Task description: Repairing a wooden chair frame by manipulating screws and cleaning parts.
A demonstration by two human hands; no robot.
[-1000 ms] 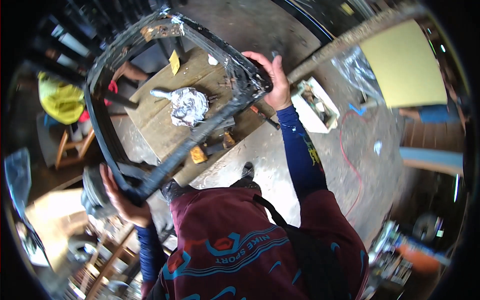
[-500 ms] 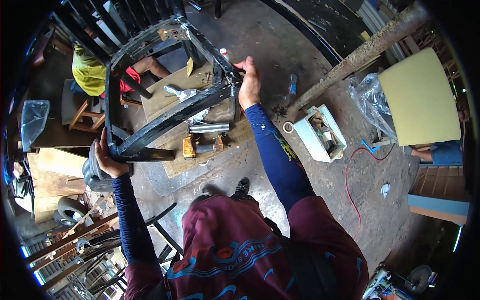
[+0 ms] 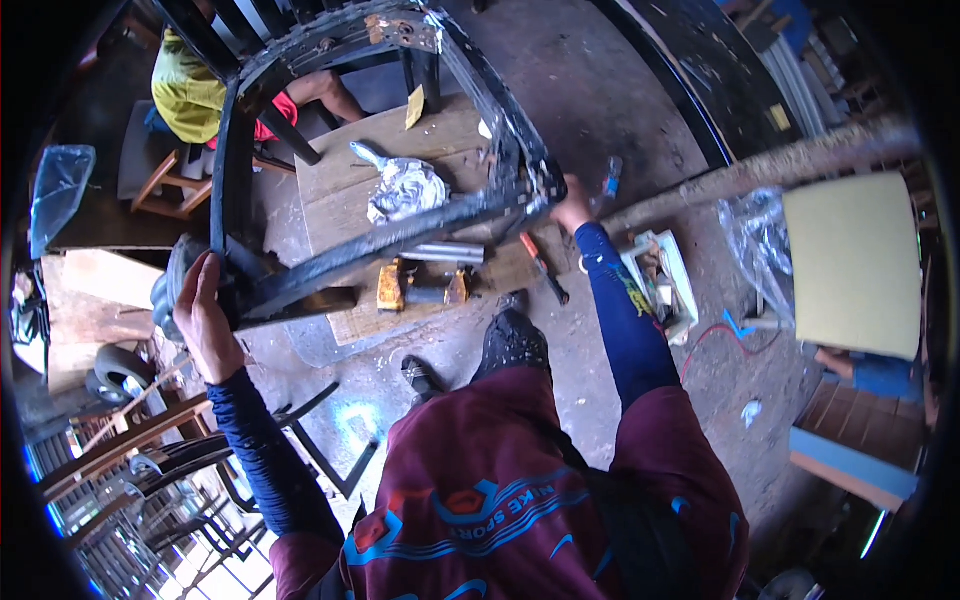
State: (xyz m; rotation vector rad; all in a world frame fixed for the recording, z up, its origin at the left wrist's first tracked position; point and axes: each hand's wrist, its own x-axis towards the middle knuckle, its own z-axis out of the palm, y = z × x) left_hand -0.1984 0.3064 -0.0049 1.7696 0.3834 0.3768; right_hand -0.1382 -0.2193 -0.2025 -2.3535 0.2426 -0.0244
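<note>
A black wooden chair frame (image 3: 370, 238), with an open seat and a slatted back at the far left, is held up in front of me. My left hand (image 3: 208, 325) grips its near left corner, the thumb along the leg. Around the near right corner my right hand (image 3: 572, 208) is closed, its fingers partly hidden by the wood. Beneath the frame lies a wooden board (image 3: 345, 190). On it are a crumpled white plastic bundle (image 3: 408, 190), a silvery metal bar (image 3: 445, 252), a yellow-and-black tool (image 3: 390, 287) and an orange-and-black hand tool (image 3: 545, 268).
A person in a yellow shirt (image 3: 188, 90) sits at the far left. To the right stand a white bin (image 3: 678, 285) of scraps, a rusty pole (image 3: 750, 172) and a pale yellow panel (image 3: 850, 265). A bottle (image 3: 613, 175) and a red hose (image 3: 700, 345) lie on the floor.
The chair frame has swung, its right corner moving right and nearer with my right hand. One of my feet has stepped forward to the board's edge. The orange-and-black tool has come into sight.
</note>
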